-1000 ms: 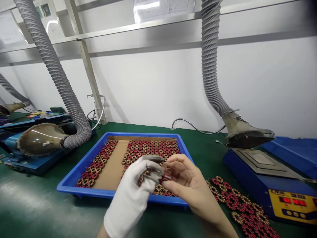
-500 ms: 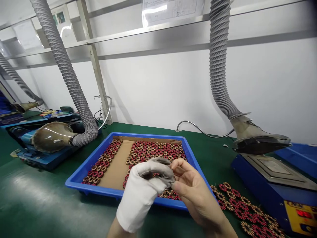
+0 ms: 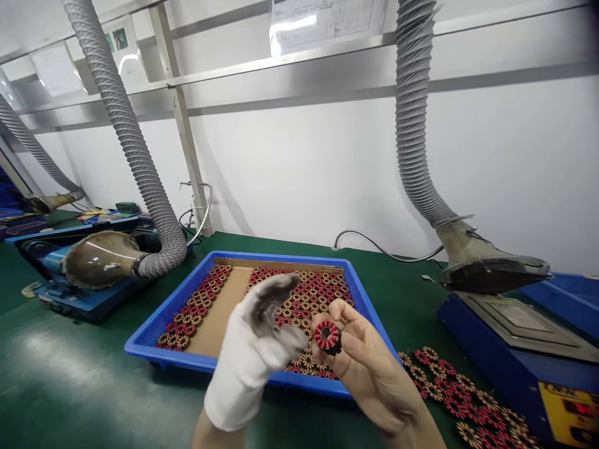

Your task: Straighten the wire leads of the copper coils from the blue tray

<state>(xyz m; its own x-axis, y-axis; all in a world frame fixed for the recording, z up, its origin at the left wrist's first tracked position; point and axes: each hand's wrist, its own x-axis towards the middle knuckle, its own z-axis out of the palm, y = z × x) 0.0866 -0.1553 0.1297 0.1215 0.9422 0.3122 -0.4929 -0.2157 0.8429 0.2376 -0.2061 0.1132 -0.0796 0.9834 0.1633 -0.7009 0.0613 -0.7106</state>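
Between the thumb and fingers of my bare right hand [image 3: 369,362] is a small ring-shaped wound stator core [image 3: 327,337], its red slots facing me. My left hand [image 3: 257,343], in a white glove soiled grey at the fingers, is just left of it with thumb and fingers apart and nothing in them. Both hands are above the near side of a blue tray [image 3: 159,355]. Rows of similar red and tan cores [image 3: 322,288] lie on cardboard [image 3: 218,312] in the tray; my hands hide part of them.
More cores [image 3: 461,393] lie loose on the green table [image 3: 116,386] at right, beside a blue machine with a metal plate [image 3: 519,318]. An extraction hood [image 3: 491,268] hangs above it. Another hood [image 3: 100,259] is at left over a blue machine.
My gloved left hand has come away from the right hand, moving left and opening. The core, hidden before, now shows in my right hand.
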